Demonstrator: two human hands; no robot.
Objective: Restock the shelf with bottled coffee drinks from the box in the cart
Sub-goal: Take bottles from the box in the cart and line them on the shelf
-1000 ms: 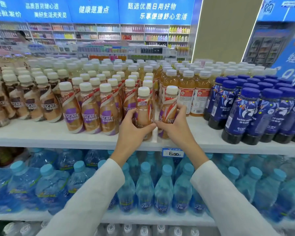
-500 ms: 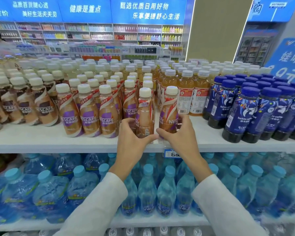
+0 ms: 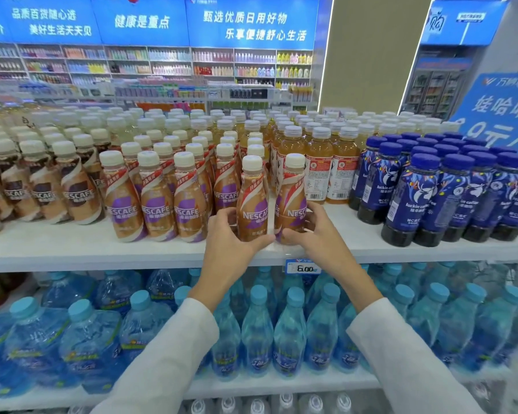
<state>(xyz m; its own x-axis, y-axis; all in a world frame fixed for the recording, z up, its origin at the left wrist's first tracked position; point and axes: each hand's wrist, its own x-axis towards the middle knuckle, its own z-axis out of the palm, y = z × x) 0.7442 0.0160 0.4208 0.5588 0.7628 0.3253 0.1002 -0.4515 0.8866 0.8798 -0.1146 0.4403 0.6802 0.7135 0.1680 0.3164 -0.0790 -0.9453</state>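
Two Nescafe coffee bottles with white caps and purple-gold labels stand upright near the front edge of the white shelf [image 3: 87, 249]. My left hand [image 3: 226, 243] grips the base of the left bottle [image 3: 253, 198]. The right bottle [image 3: 292, 195] is gripped low down by my right hand [image 3: 319, 234]. Both labels face me. A row of the same Nescafe bottles [image 3: 156, 201] stands just to their left. The box and the cart are out of view.
Brown-label Nescafe bottles [image 3: 42, 186] fill the far left, amber tea bottles [image 3: 319, 162] stand behind, dark blue coffee bottles [image 3: 431, 195] crowd the right. A 6.00 price tag [image 3: 302, 267] hangs on the shelf edge. Blue water bottles [image 3: 257, 330] fill the lower shelf.
Both bottles have been turned so their labels face forward and stand more upright. My hands have slid lower on them. The view has shifted slightly.
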